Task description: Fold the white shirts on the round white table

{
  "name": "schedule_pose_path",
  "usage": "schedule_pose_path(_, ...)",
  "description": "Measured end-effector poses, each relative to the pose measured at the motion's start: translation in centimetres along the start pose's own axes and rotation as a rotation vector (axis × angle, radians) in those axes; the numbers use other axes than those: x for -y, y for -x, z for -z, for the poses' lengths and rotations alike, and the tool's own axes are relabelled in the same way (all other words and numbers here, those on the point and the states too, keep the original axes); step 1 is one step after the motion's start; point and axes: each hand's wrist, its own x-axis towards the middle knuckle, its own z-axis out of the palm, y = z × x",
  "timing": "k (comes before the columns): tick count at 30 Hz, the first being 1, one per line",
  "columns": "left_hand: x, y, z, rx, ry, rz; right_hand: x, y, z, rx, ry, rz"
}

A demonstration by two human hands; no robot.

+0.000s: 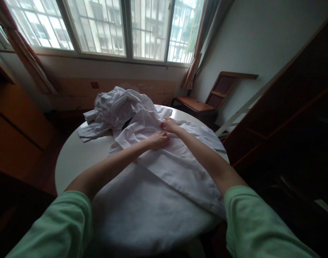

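A round white table (72, 157) fills the middle of the view. Its left side is bare, so there is open room there, and the curved left edge drops off to the dark floor. The near part of the table is covered by cloth that hangs over the front edge. On the right, the table edge sits close to a tall dark wooden cabinet (295, 107), so there is little room on that side. Behind the table stands a wooden chair (207, 100), near the far right edge. A big window (112, 25) runs along the back wall.

A white shirt (177, 165) lies spread flat across the table, from the middle out to the right edge and over it. Both hands are on the far part of this shirt. The left hand (158, 139) rests on the cloth with its fingers curled, pinching a bit of the fabric. The right hand (169, 124) is just beyond it, also curled and gripping a fold of the shirt. The two hands are very close, almost touching.

A pile of crumpled white clothes (112, 107) sits at the back of the table, just past the hands and a little to the left. It touches the flat shirt.
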Motion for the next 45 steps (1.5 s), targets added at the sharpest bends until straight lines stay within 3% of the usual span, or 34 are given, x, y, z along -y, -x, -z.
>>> schedule_pose_path(3, -2.9, 2.1, 1.9, -0.023, 0.083, -0.056, 0.0, -2.4, -0.3, 0.07, -0.006, -0.072)
schedule_pose_path(6, -7.3, 5.7, 4.4, -0.065, 0.16, -0.187, -0.5, -4.3, 0.4, 0.058, 0.004, -0.122)
schedule_pose_path(9, -12.0, 9.8, 6.2, 0.014, 0.197, -0.382, -0.9, -5.6, 1.5, 0.064, 0.046, -0.128)
schedule_pose_path(11, -14.6, 12.3, 6.6, 0.124, 0.195, -0.472, -1.0, -5.9, 2.2, 0.107, 0.062, -0.11)
schedule_pose_path(14, -17.1, 14.9, 6.1, 0.186, 0.112, -0.423, -1.4, -5.8, 3.0, 0.172, 0.066, -0.108)
schedule_pose_path(16, -18.0, 15.9, 5.5, 0.17, 0.058, -0.393, -2.4, -5.2, 3.4, 0.121, 0.071, -0.154)
schedule_pose_path(19, -18.8, 16.9, 5.0, 0.082, 0.013, -0.435, -4.6, -3.6, 3.5, 0.028, 0.096, -0.241)
schedule_pose_path(23, -19.3, 17.3, 5.2, -0.011, -0.02, -0.551, -7.3, -0.1, 2.5, 0.135, 0.098, -0.248)
schedule_pose_path(26, -19.3, 16.9, 5.1, -0.009, 0.012, -0.597, -7.9, 2.3, 1.6, 0.121, 0.085, -0.248)
schedule_pose_path(32, -19.0, 16.5, 5.0, 0.149, 0.129, -0.625, -5.2, 2.8, 1.3, -0.065, 0.113, -0.327)
schedule_pose_path(35, -18.7, 16.9, 5.4, 0.296, 0.245, -0.742, -3.2, 1.8, 1.1, -0.01, 0.053, -0.273)
schedule_pose_path(38, -18.6, 17.2, 5.2, 0.345, 0.44, -0.806, -2.2, 1.3, 0.1, 0.04, -0.062, -0.189)
schedule_pose_path(42, -18.4, 16.8, 4.9, 0.461, 0.677, -0.712, -3.1, 1.5, -1.8, -0.036, -0.162, -0.318)
schedule_pose_path(45, -17.0, 15.8, 6.0, 0.546, 0.758, -0.622, -4.9, 2.0, -2.6, -0.033, -0.13, -0.464)
